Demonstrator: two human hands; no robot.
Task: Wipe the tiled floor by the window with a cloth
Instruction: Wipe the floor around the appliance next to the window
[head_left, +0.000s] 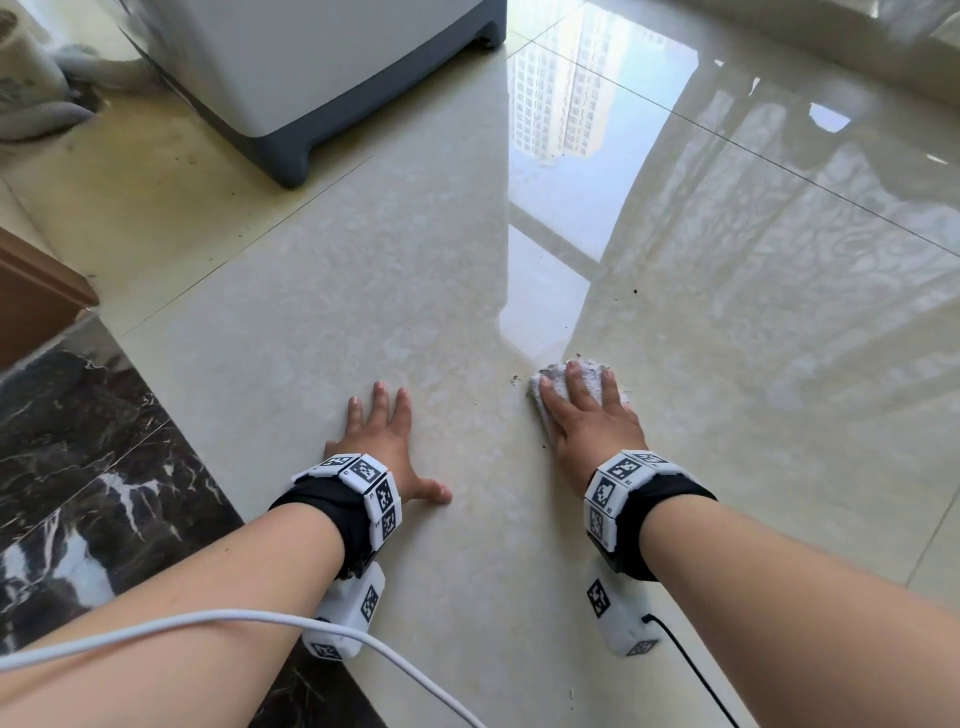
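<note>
On the tiled floor (519, 519), the right hand (587, 415) presses flat, fingers straight, on the cloth (587, 371); glossy, possibly wet tile lies ahead. The left hand (387, 447) rests spread, holding nothing, beside it.

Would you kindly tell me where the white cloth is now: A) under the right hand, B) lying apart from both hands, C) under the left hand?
A: the right hand lies flat on the cloth, pressing it to the tiled floor, while the left hand rests on bare tile.
</note>
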